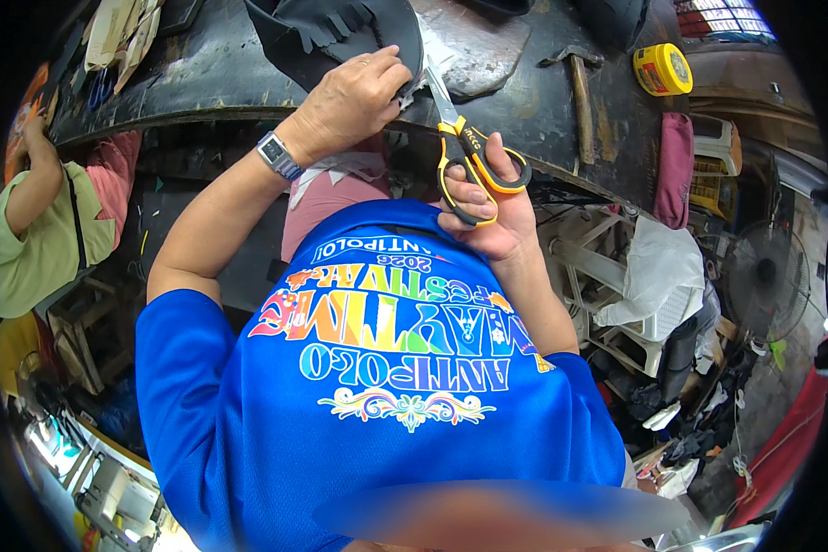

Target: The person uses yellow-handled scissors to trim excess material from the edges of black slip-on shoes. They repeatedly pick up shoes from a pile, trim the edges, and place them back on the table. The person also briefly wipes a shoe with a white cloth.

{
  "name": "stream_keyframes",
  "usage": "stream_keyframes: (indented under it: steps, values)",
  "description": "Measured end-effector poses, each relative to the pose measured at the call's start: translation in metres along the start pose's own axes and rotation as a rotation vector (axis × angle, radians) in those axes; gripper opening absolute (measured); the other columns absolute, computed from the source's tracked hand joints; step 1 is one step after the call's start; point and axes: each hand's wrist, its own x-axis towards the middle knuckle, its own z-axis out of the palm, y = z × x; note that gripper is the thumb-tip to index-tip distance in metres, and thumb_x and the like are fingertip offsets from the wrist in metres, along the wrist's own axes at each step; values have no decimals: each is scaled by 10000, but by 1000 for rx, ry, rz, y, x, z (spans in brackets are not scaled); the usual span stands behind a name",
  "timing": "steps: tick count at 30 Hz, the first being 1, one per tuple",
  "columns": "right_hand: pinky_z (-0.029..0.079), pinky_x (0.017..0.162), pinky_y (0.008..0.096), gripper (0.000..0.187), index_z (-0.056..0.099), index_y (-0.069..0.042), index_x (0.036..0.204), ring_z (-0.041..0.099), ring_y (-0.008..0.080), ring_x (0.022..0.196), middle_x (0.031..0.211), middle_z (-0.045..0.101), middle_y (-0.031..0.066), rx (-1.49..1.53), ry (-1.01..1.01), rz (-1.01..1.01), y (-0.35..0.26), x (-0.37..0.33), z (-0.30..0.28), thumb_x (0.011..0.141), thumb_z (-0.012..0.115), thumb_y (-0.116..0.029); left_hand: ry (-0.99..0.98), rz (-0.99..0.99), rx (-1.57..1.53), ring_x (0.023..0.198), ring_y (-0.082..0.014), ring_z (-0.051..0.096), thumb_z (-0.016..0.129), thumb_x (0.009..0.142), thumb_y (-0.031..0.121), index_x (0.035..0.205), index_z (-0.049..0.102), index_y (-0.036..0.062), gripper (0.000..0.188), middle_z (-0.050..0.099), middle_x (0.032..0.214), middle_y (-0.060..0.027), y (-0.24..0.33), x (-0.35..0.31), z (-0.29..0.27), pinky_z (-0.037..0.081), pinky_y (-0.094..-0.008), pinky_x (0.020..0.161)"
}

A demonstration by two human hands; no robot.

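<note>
My left hand (359,97) pinches the near edge of a black leather piece (290,41), which has a row of cut tabs along its inner side. The piece curves upward and lies at the front of the dark worktable (202,87). In my right hand (497,207) are scissors (454,138) with black and yellow handles, fingers through the loops. Their blades point away from me, beside the leather's right edge, and appear nearly closed. A scrap of white material (435,51) lies around the blades; whether they touch it I cannot tell.
Right of the scissors lie a flat dark stone slab (492,60), a wooden-handled hammer (582,106) and a yellow jar (662,70). A maroon cloth (675,170) hangs off the table's right end. White plastic stools (607,267) and a fan (765,276) stand right; another person (37,221) sits left.
</note>
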Motion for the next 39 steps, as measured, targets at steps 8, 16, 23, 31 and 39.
stream_keyframes:
  steps: [8,16,23,31,39]
  values:
    - [468,648,308,591,589,-7,999,563,215,671,789,590,123,-401,170,-70,9,7,-6,945,494,-588,83,71,-79,1101,-296,631,676,780,89,994,634,17,230,658,1047,-140,-5,0,-3,526,-376,914]
    - [489,673,304,563,592,-19,1007,601,205,700,815,627,124,-578,260,-138,14,21,5,954,497,-572,47,-30,-141,1054,-287,664,703,771,58,1047,661,26,281,685,1095,-161,0,0,-6,566,-356,859]
    - [503,667,308,523,571,-52,1007,613,196,692,794,629,114,-606,320,-169,22,27,15,939,532,-568,66,-36,-132,1057,-301,662,711,776,74,1069,663,30,299,678,1108,-180,5,0,-4,561,-362,863]
    - [466,521,247,465,548,-79,950,558,137,543,678,578,64,-681,434,-257,27,32,18,900,627,-535,48,-51,-82,1062,-305,660,736,760,77,1069,668,36,319,676,1115,-179,7,-1,-2,557,-362,873]
    - [386,435,217,370,570,-82,932,484,83,463,623,553,37,-687,470,-285,20,20,14,900,679,-434,54,-49,-100,1063,-301,659,731,754,64,1050,671,33,304,679,1113,-171,6,-2,-4,558,-361,867]
